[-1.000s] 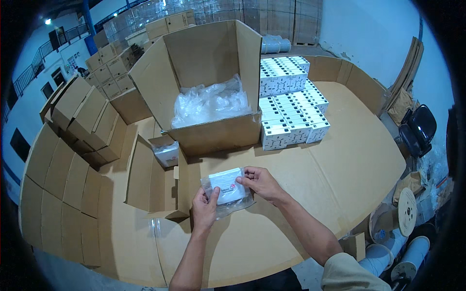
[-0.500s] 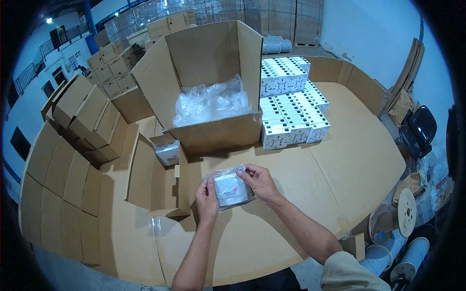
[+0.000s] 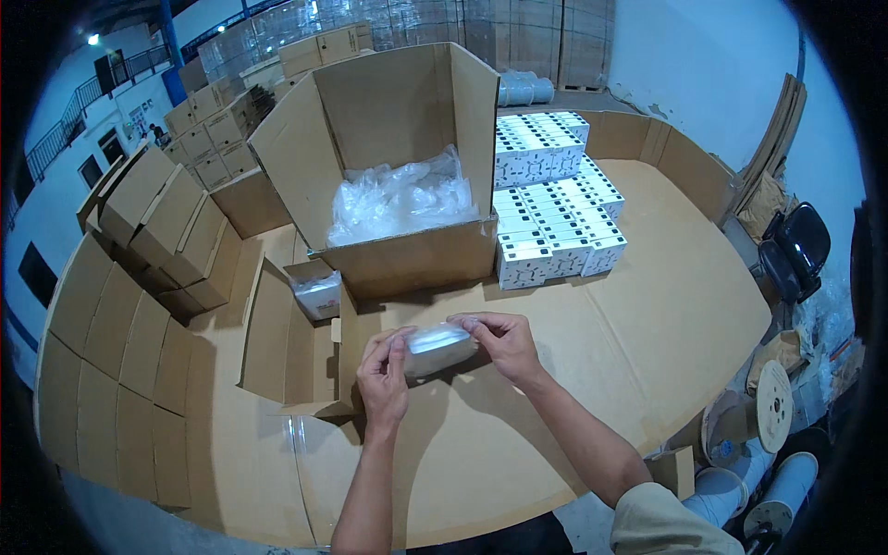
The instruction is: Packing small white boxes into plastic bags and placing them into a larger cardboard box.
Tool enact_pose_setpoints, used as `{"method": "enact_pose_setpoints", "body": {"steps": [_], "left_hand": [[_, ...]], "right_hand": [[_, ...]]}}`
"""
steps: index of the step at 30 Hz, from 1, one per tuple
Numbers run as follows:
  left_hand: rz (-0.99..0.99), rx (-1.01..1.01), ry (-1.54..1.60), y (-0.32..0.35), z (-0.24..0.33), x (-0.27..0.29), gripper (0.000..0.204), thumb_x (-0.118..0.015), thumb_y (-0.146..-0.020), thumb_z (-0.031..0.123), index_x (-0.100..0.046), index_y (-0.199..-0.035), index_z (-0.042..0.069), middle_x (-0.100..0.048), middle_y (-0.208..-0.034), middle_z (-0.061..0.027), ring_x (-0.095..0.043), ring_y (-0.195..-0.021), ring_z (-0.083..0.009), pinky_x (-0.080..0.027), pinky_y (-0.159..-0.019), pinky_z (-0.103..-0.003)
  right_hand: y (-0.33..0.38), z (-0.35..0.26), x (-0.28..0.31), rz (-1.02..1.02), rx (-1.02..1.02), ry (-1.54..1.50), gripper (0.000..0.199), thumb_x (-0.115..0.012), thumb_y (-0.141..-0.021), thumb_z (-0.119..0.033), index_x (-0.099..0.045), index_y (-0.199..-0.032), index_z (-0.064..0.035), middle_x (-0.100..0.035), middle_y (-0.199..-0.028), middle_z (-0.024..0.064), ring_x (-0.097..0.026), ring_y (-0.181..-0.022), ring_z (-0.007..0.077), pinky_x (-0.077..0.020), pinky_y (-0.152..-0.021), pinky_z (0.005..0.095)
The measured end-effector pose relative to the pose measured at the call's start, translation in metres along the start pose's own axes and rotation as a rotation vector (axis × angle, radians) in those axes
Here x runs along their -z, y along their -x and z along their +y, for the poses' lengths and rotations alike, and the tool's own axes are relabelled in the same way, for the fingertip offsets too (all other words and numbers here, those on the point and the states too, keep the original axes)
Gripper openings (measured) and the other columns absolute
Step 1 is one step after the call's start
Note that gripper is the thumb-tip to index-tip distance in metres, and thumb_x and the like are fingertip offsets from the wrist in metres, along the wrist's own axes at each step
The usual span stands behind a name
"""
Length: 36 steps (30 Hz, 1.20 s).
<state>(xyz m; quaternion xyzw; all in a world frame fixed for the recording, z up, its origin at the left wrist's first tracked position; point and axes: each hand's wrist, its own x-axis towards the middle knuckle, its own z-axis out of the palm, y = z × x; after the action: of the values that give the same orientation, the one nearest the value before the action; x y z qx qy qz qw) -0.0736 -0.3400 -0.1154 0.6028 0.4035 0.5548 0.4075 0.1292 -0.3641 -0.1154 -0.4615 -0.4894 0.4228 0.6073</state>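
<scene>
Left hand (image 3: 382,375) and right hand (image 3: 504,347) pinch a bagged packet (image 3: 438,351), a large carton (image 3: 407,264) of clear plastic (image 3: 402,202) beyond them, a narrow carton (image 3: 301,361) holding a white bundle (image 3: 319,298) leftward.

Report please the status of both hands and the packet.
Left hand, right hand: both gripping packet. Packet above table. Small open box close by left hand.

two hands (image 3: 381,377) (image 3: 507,347), one held packet (image 3: 437,350)
</scene>
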Motion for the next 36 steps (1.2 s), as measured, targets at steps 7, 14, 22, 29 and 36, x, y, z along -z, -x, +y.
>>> {"method": "enact_pose_setpoints", "body": {"steps": [7, 14, 22, 29, 36], "left_hand": [[0.020, -0.030, -0.093, 0.002, -0.002, 0.001, 0.024, -0.060, -0.103, 0.016, -0.074, -0.112, -0.001, -0.069, -0.098, -0.0106, -0.063, -0.091, -0.0161, -0.050, -0.081, -0.030], [0.147, 0.058, -0.062, -0.002, -0.006, 0.004, 0.027, -0.059, -0.105, 0.020, -0.074, -0.113, -0.001, -0.071, -0.098, -0.0065, -0.064, -0.090, -0.0131, -0.051, -0.081, -0.027], [0.073, 0.142, 0.126, -0.007, -0.012, 0.008, 0.030, -0.064, -0.102, 0.023, -0.069, -0.123, 0.001, -0.069, -0.101, -0.0050, -0.063, -0.091, -0.0102, -0.054, -0.077, -0.024], [-0.221, 0.306, 0.188, -0.003, -0.016, 0.006, 0.037, -0.076, -0.092, 0.010, -0.066, -0.126, 0.002, -0.070, -0.105, -0.0051, -0.064, -0.096, -0.0116, -0.052, -0.083, -0.024], [-0.262, 0.197, 0.254, -0.006, -0.019, 0.010, 0.020, -0.070, -0.094, 0.001, -0.072, -0.113, -0.003, -0.072, -0.115, -0.0101, -0.066, -0.103, -0.0152, -0.052, -0.093, -0.030]], "right_hand": [[0.001, -0.009, -0.001, -0.020, -0.060, -0.043, 0.022, -0.064, -0.101, -0.014, -0.076, -0.112, 0.0007, -0.076, -0.102, 0.0076, -0.066, -0.096, 0.0111, -0.0532, -0.087, 0.0272], [0.004, -0.009, -0.006, -0.209, -0.097, -0.052, 0.047, -0.071, -0.093, -0.004, -0.057, -0.137, 0.0020, -0.068, -0.122, 0.0098, -0.064, -0.109, 0.0153, -0.0527, -0.098, 0.0317], [0.001, 0.006, -0.005, -0.241, -0.095, 0.023, 0.053, -0.074, -0.090, -0.003, -0.053, -0.139, 0.0009, -0.066, -0.124, 0.0095, -0.064, -0.112, 0.0164, -0.0535, -0.097, 0.0330], [0.002, 0.003, -0.002, -0.193, -0.164, -0.049, 0.042, -0.072, -0.093, -0.005, -0.059, -0.133, 0.0009, -0.070, -0.112, 0.0076, -0.066, -0.103, 0.0135, -0.0541, -0.092, 0.0300], [0.000, 0.001, 0.004, -0.239, -0.052, 0.046, 0.022, -0.068, -0.094, -0.002, -0.072, -0.114, 0.0014, -0.073, -0.111, 0.0087, -0.067, -0.102, 0.0148, -0.0541, -0.094, 0.0316]]}}
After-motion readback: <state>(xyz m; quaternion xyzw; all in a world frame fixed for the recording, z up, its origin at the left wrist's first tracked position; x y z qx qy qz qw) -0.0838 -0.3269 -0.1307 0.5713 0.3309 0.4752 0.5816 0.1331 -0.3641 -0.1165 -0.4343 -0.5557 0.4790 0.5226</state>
